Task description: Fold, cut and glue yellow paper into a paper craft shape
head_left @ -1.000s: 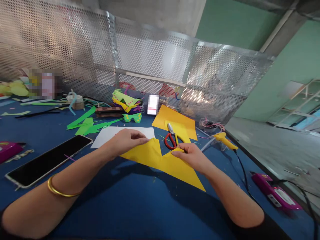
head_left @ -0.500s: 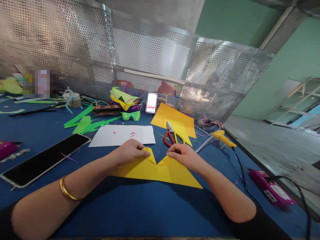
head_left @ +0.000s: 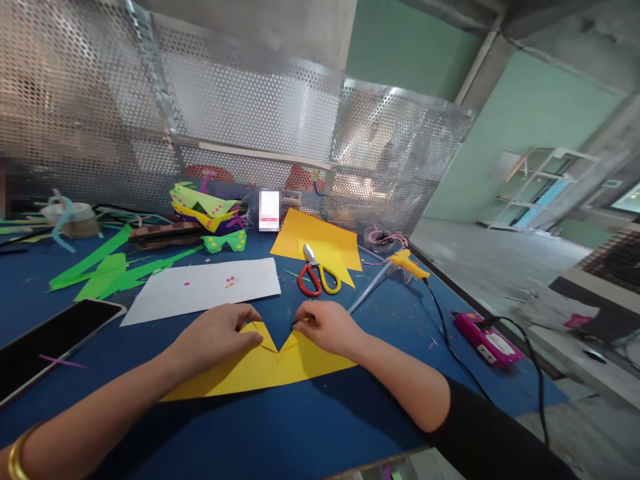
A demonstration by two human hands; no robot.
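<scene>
A sheet of yellow paper (head_left: 235, 377) with a V-shaped notch in its far edge lies over the blue table in front of me. My left hand (head_left: 223, 337) pinches the paper on the left side of the notch, thumb on top. On the notch's right side my right hand (head_left: 327, 327) grips the paper with bent fingers, its tips partly hidden. Faint creases run from the bottom of the notch. Just beyond my right hand rest scissors (head_left: 319, 277) with one red and one yellow handle, lying partly on another yellow sheet (head_left: 333, 257).
White paper (head_left: 205, 290) with small pink bits lies behind my left hand. Green strips (head_left: 113, 270) and decorated paper masks (head_left: 213, 210) are farther back. A phone (head_left: 55, 347) lies left. At right are a yellow glue gun (head_left: 410, 265), its cord and a magenta box (head_left: 487, 340).
The view has swung to the right, so the table things appear farther left. Both hands still hold the yellow paper beside the notch; the right hand's fingers look more curled.
</scene>
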